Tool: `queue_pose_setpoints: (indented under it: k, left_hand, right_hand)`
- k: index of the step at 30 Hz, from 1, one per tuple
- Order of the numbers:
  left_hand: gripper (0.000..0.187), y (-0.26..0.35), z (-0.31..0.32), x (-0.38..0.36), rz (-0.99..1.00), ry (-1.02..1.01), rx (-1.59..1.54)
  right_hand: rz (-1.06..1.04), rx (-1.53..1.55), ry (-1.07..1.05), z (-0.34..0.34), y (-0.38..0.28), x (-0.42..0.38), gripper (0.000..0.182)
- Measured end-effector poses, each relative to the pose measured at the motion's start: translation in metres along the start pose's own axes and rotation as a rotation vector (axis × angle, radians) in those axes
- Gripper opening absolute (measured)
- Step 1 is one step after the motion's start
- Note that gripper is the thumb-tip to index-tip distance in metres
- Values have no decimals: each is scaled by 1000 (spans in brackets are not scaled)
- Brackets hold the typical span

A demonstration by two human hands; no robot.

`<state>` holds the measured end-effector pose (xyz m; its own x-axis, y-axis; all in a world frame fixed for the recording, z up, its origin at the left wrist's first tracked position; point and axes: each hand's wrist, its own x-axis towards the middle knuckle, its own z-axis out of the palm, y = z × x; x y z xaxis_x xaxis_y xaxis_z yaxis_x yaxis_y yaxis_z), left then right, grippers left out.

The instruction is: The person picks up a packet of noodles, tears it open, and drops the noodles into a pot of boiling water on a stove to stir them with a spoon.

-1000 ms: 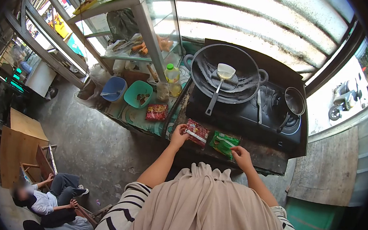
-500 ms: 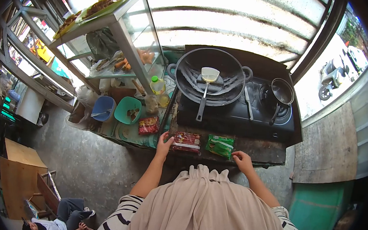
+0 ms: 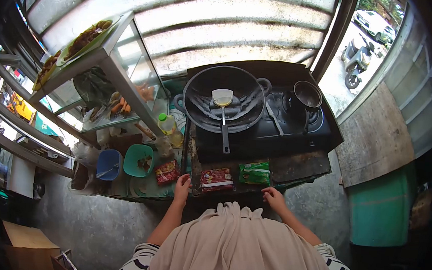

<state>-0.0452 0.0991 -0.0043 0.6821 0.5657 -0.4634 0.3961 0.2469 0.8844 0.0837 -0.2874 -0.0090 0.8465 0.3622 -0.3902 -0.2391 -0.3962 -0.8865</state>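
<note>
My left hand [image 3: 182, 189] is at the counter's front edge, between two red packets, its fingers stretched out and nothing in them. To its left lies one red packet [image 3: 167, 173]; to its right, another red packet [image 3: 217, 180] with a pale strip. My right hand [image 3: 275, 198] hovers just below the right end of a green packet [image 3: 254, 173], fingers loosely bent and apart, holding nothing. Behind the packets, a large dark wok [image 3: 198, 103] sits on the black stove [image 3: 256, 143], with a black-handled spatula [image 3: 224, 129] resting inside it.
A knife [image 3: 274, 119] lies on the stove beside a small saucepan [image 3: 308, 93]. On the left are a blue bowl [image 3: 108, 165], a green bowl [image 3: 136, 153], a green-capped bottle [image 3: 166, 124] and a glass display case [image 3: 126, 52]. A wooden board [image 3: 376, 132] leans at right.
Both hands have drawn back slightly from the packets they were beside. My view has turned, so the stove sits further left and the person seated at lower left is out of sight.
</note>
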Motion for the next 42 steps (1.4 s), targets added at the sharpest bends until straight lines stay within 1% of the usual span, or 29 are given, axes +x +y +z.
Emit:
queue_pose_setpoints:
  k: [1,2,4,5,6,9,11,13,15,17,19,20,21,23,24,26,28,29,30,31,33,34,36,38,42]
  left_hand:
    - [33,-2,3,7,25,-22,5]
    - [34,0,5,14,56,-45,13]
    - [34,13,14,11,57,-97,55]
    - [34,21,21,8,41,-135,83]
    - [28,31,30,4,70,-144,58]
    - [32,31,40,14,133,-220,100]
    - [31,32,49,20,147,-217,115]
    - [30,33,62,19,111,-216,27]
    - [28,32,75,15,121,-203,61]
    - [26,29,92,10,129,-202,86]
    - [25,25,112,6,145,-203,113]
    - [25,24,122,5,161,-205,145]
    - [25,24,134,4,160,-199,140]
    - [24,26,159,-1,190,-247,198]
    - [24,27,172,-2,189,-239,191]
    - [24,29,198,-5,167,-284,239]
    - [22,43,224,-18,165,-301,215]
    - [20,50,236,-23,166,-328,201]
    - [20,49,245,-24,154,-314,190]
    - [20,48,253,-25,157,-313,187]
    - [20,48,267,-31,147,-298,171]
    - [20,51,272,-35,141,-269,172]
    - [21,46,277,-42,145,-220,183]
    - [21,35,276,-44,133,-196,166]
    - [22,34,274,-50,99,-130,112]
  right_hand:
    - [-47,28,8,5,-5,-5,17]
    - [-48,42,20,8,-8,-11,17]
    - [-20,73,-49,13,-7,-15,18]
    - [-33,88,-33,14,-5,-15,18]
    - [-5,83,-34,13,-1,-17,18]
    - [27,83,-23,2,13,-15,18]
    - [92,83,-50,-7,20,-5,19]
    - [84,61,-30,-17,18,7,19]
    - [80,34,-12,-31,9,17,18]
    - [-146,-153,74,-57,-34,27,17]
    - [-349,-173,186,-93,-69,53,16]
    - [-349,-62,225,-111,-83,70,15]
    - [-407,-125,318,-133,-108,81,15]
    - [-527,-230,463,-173,-131,118,14]
    - [-578,-278,522,-192,-144,133,14]
    - [-709,-474,545,-228,-157,174,16]
    - [-702,-610,582,-254,-174,205,28]
    - [-650,-737,604,-265,-180,221,38]
    - [-598,-863,624,-274,-184,236,48]
    - [-603,-870,603,-280,-190,248,48]
    - [-446,-1003,562,-290,-201,267,64]
    - [-453,-1011,542,-293,-208,276,64]
    - [-370,-1128,416,-294,-219,291,72]
    - [-362,-1136,377,-294,-230,304,73]
    - [-349,-1122,342,-294,-238,328,75]
